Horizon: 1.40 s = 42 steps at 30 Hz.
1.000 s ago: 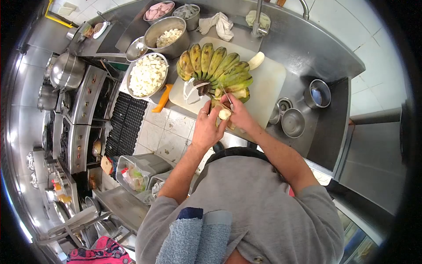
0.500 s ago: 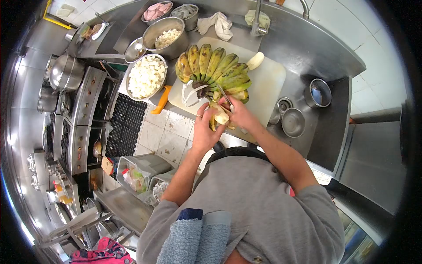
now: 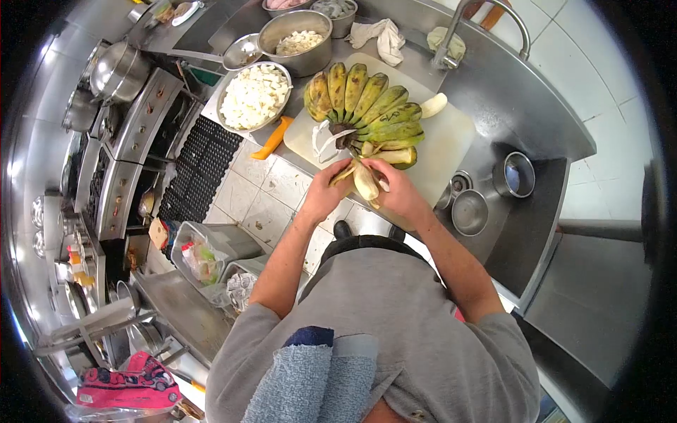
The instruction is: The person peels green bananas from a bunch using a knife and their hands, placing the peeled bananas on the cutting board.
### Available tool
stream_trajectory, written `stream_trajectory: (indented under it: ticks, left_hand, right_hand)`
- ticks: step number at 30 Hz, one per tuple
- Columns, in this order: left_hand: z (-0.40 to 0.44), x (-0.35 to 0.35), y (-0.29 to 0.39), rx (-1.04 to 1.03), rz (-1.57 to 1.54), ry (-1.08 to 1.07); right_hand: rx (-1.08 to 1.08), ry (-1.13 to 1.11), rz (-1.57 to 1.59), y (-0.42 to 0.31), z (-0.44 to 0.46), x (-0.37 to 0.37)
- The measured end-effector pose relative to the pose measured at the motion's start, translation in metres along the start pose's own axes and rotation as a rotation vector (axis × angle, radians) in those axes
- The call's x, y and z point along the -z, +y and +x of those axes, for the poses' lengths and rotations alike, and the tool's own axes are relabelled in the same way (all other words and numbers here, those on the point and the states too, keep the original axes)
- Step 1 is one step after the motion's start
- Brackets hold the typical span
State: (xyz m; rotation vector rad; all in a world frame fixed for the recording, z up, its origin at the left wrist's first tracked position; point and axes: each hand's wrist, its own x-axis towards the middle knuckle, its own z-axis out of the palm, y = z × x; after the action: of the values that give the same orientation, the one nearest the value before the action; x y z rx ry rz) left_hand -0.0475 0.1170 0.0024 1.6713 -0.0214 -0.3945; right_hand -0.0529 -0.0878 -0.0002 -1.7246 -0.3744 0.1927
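My left hand (image 3: 328, 189) is closed on the left side of a partly peeled banana (image 3: 365, 183), where strips of peel hang loose. On its other side, my right hand (image 3: 398, 187) grips the peel. The pale flesh shows between my hands, in front of the cutting board's near edge. Just beyond lies a large bunch of green-yellow bananas (image 3: 362, 99) with dark blotches, on the white cutting board (image 3: 451, 134). A white strip (image 3: 324, 141) loops by its stem. One peeled banana (image 3: 434, 105) rests at the board's far right. Whether a knife is in my right hand is hidden.
Left of the board stand a bowl of pale chopped pieces (image 3: 254, 96), a deeper metal pot (image 3: 296, 60) and an orange handle (image 3: 272, 139). The sink on the right holds metal bowls (image 3: 470, 213) under a faucet (image 3: 486, 5). Bins (image 3: 243, 243) stand at lower left.
My hands have drawn apart around the banana, which now points down toward me with its peel spread. The knife seen at my right hand is no longer clearly visible. The view has shifted.
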Motion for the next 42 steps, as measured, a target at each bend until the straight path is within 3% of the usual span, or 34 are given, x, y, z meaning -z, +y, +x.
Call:
stream_trajectory:
  ticks: [7,11,14,17,21,27,31,35,38,39,42]
  left_hand:
    - [0.012,0.018,-0.01,0.118,-0.52,-0.191]
    - [0.02,0.034,-0.009,0.2,-0.641,-0.264]
    - [0.03,0.042,-0.009,0.22,-0.7,-0.369]
    - [0.037,0.04,-0.005,0.221,-0.72,-0.444]
    - [0.039,0.036,-0.006,0.192,-0.726,-0.472]
    - [0.04,0.033,-0.012,0.181,-0.79,-0.513]
    - [0.034,0.026,-0.022,0.166,-0.862,-0.508]
    - [0.001,-0.01,-0.04,0.052,-1.337,-0.471]
    - [-0.017,-0.033,-0.019,-0.007,-0.891,-0.356]
    - [-0.014,-0.042,-0.02,-0.097,-0.819,-0.361]
    - [-0.014,-0.06,-0.011,-0.087,-0.648,-0.191]
  right_hand:
    - [-0.044,-0.061,0.005,0.014,0.008,0.005]
    - [-0.064,-0.048,-0.08,0.012,0.006,0.004]
    - [0.003,-0.032,-0.042,0.01,0.002,0.002]
    - [0.157,0.101,-0.331,-0.008,-0.003,0.002]
    - [0.129,0.222,-0.218,-0.008,-0.005,0.003]
    - [-0.075,0.274,0.188,0.012,-0.005,0.013]
    - [-0.119,0.248,0.233,0.011,-0.003,0.018]
    - [-0.104,0.245,0.104,0.009,-0.003,0.016]
    - [-0.127,0.211,0.052,0.0,-0.004,0.014]
    - [-0.146,0.197,0.042,0.003,-0.003,0.016]
    - [-0.134,0.124,0.029,-0.006,0.004,0.019]
